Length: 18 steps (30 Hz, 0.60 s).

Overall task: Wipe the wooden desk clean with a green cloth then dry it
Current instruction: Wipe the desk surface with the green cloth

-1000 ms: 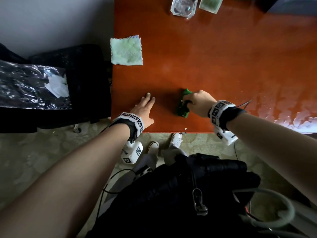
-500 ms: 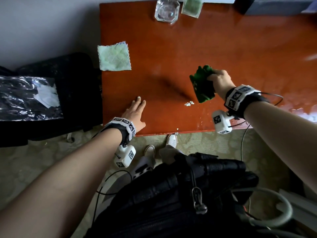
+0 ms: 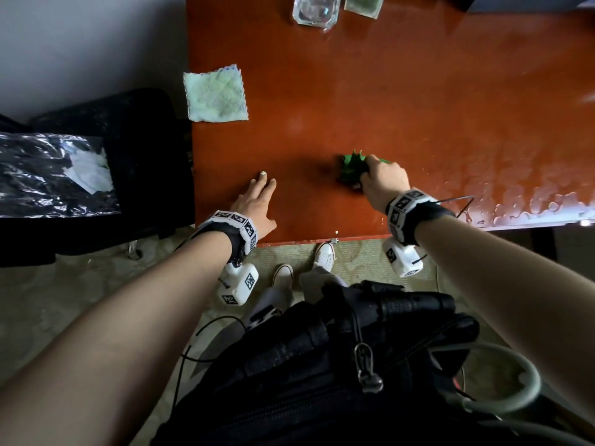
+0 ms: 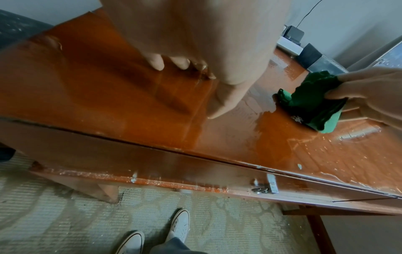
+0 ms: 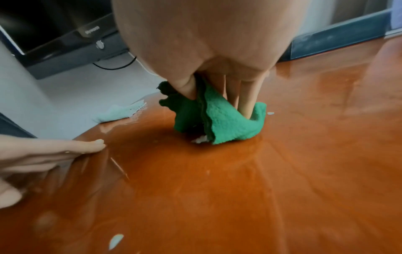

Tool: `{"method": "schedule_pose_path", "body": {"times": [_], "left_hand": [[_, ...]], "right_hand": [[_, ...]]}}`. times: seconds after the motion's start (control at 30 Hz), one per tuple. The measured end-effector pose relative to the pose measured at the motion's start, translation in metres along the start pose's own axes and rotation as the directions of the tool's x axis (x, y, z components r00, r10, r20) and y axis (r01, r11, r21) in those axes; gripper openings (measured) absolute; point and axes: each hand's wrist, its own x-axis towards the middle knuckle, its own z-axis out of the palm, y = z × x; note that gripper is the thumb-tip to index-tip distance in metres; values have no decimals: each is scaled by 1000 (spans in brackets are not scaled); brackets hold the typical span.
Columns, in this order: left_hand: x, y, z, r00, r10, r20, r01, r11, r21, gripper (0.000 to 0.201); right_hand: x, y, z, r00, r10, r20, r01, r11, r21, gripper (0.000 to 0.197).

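Note:
My right hand (image 3: 381,178) grips a bunched dark green cloth (image 3: 352,169) and presses it down on the reddish wooden desk (image 3: 370,101). The same green cloth (image 5: 217,120) is pinched between thumb and fingers in the right wrist view, with small white crumbs at its edge. In the left wrist view the green cloth (image 4: 313,103) sits on a wet patch. My left hand (image 3: 257,201) lies flat with straight fingers on the desk near its front left corner, holding nothing. A pale green cloth (image 3: 215,94) lies flat at the desk's left edge.
A glass dish (image 3: 317,8) and another pale cloth (image 3: 363,3) sit at the desk's far edge. Water beads cover the desk's front right part (image 3: 531,194). A black chair with a plastic bag (image 3: 54,175) stands left of the desk. A monitor (image 5: 65,37) stands beyond.
My right hand, which had lifted the green cloth off the desk, has brought it back down onto the surface nearer the front. The left hand has stayed flat in place.

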Motion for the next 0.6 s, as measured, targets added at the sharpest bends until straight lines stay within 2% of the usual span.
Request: {"method": "schedule_pose_path", "body": {"times": [0.33, 0.47, 0.6], "left_hand": [[-10, -5, 6, 999, 35, -5, -35, 999, 1, 93], [-15, -11, 11, 998, 63, -12, -63, 998, 8, 93], [-19, -16, 14, 997, 82, 2, -82, 996, 23, 92]], "right_hand": [[-38, -7, 23, 1000, -22, 13, 21, 999, 41, 18], [-54, -10, 34, 1000, -27, 1, 27, 997, 73, 34], [-73, -13, 45, 999, -33, 16, 31, 997, 69, 41]]}}
